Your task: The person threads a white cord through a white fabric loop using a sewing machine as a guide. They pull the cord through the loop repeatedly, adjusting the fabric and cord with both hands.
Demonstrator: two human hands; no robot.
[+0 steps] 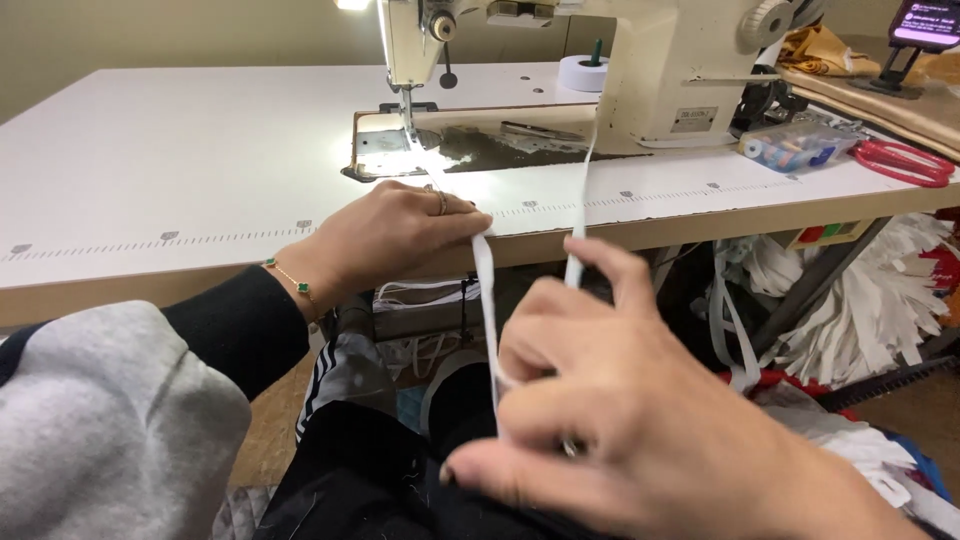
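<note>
Nearest the lens, right hand (640,420) closing its grip around narrow white fabric tape (487,300), pinching it between thumb and fingers above the dark-clothed lap. Beyond it, spreading wide, long white bench (200,150) with a printed ruler along its front edge, carrying the cream industrial sewing machine (660,70). Left hand (390,235), ringed and braceleted, resting at the bench edge, fingers pressing down on the same tape, grip closed on it. Off to the right, lying on the bench, red-handled scissors (905,162) beside a clear plastic box of bobbins (798,147).

Tape running with its long axis roughly away from the body: up from the lap, over the bench edge, toward the lit needle area; a second strand (578,215) hanging nearly upright alongside.

Risking, judging by this: tape twisting between the two hands or tangling with the second strand through slack, and feeding crooked under the needle.
</note>
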